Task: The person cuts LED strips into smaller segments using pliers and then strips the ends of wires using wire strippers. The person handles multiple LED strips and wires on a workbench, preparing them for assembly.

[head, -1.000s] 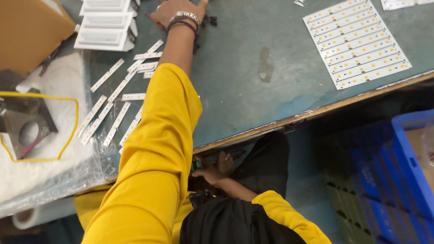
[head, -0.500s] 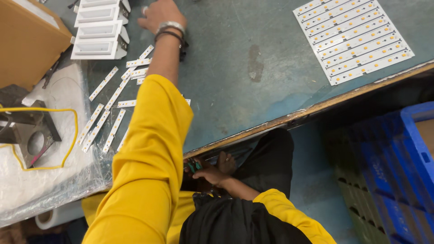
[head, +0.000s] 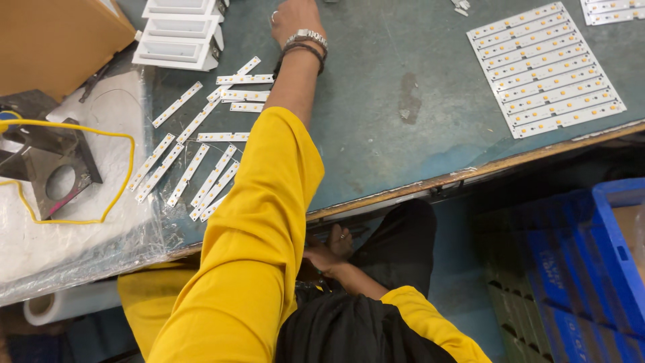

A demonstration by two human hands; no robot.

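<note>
The left hand (head: 293, 20) lies flat, fingers together, on the table (head: 376, 134) at top centre, just beside loose light strips (head: 245, 79). The right hand (head: 329, 249) rests loosely curled in the lap, holding nothing. The sleeve (head: 269, 202) crossing the lower strips could drag them off the table edge.

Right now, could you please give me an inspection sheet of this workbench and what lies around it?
Surface: green worktable, worn, with a stained patch.
Job's things: loose LED strips scattered at left; uncut LED panel at right.
Clutter: white fixture housings, cardboard box, metal bracket.
Hands: left hand stretched out flat on the table, holding nothing visible; right hand low by the lap, grip unclear.
Cables: yellow cable looped around the bracket.
Surroundings: blue crates on the floor.
</note>
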